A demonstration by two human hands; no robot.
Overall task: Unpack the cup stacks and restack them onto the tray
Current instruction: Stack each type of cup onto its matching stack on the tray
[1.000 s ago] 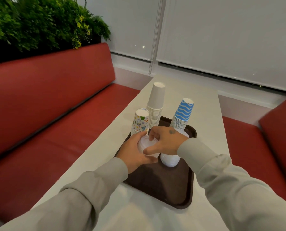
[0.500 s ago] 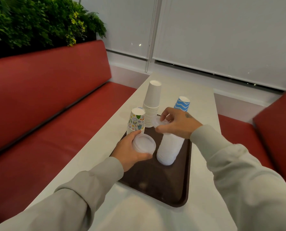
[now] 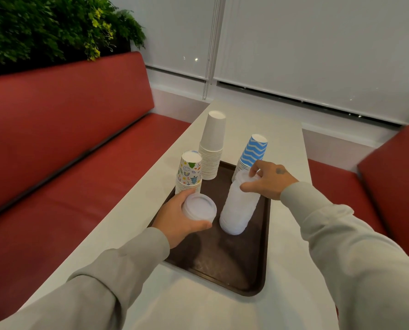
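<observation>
A dark brown tray lies on the white table. On it stands a tall stack of white lids. My right hand grips the top of that stack with curled fingers. My left hand holds a short stack of white lids beside it, over the tray's left edge. At the tray's far end stand a patterned cup stack, a plain white cup stack and a blue wavy-striped cup stack, all upside down.
The white table runs away from me between two red benches. A green plant sits behind the left bench. White blinds cover the window ahead.
My right hand moved to the top of the tall lid stack. My left hand drew its short lid stack slightly left and apart from it.
</observation>
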